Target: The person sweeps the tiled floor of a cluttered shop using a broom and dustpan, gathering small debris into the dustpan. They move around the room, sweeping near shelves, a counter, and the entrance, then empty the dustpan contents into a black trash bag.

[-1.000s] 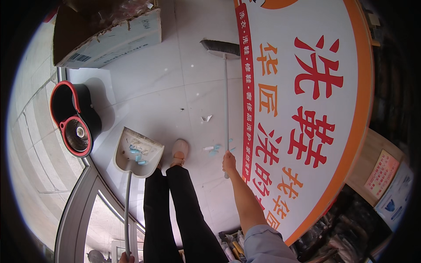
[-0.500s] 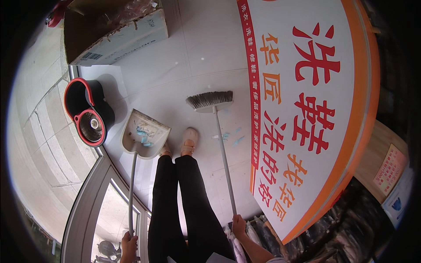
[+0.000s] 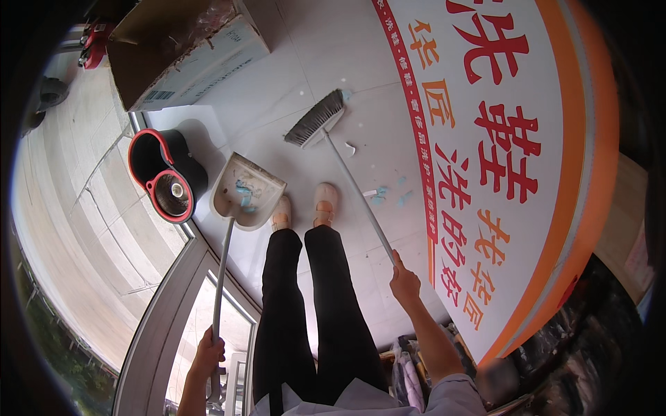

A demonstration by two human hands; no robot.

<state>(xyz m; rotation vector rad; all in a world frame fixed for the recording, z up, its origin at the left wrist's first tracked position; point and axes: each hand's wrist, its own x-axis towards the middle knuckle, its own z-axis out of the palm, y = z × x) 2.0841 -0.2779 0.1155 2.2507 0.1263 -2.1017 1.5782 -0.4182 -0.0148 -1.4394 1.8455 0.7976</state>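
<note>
My left hand is closed round the grey handle of a long-handled dustpan. The pan rests on the floor beside my left shoe, with light-blue scraps and dirt inside it. In my right hand is the pole of a broom; its dark bristles touch the floor ahead of my feet and its head is tilted. A small white scrap lies near the broom head, and a bit of blue shows just past it. More blue scraps are scattered right of the pole.
A black mop bucket with red rims stands left of the dustpan. Beyond it is an open cardboard box. A large white and orange sign board fills the right side. A door frame runs along my left, and bagged items lie at lower right.
The broom head has moved farther from me and slightly left, and it has turned. My right hand has reached forward. A white scrap now shows beside the bristles. The whole view has shifted.
</note>
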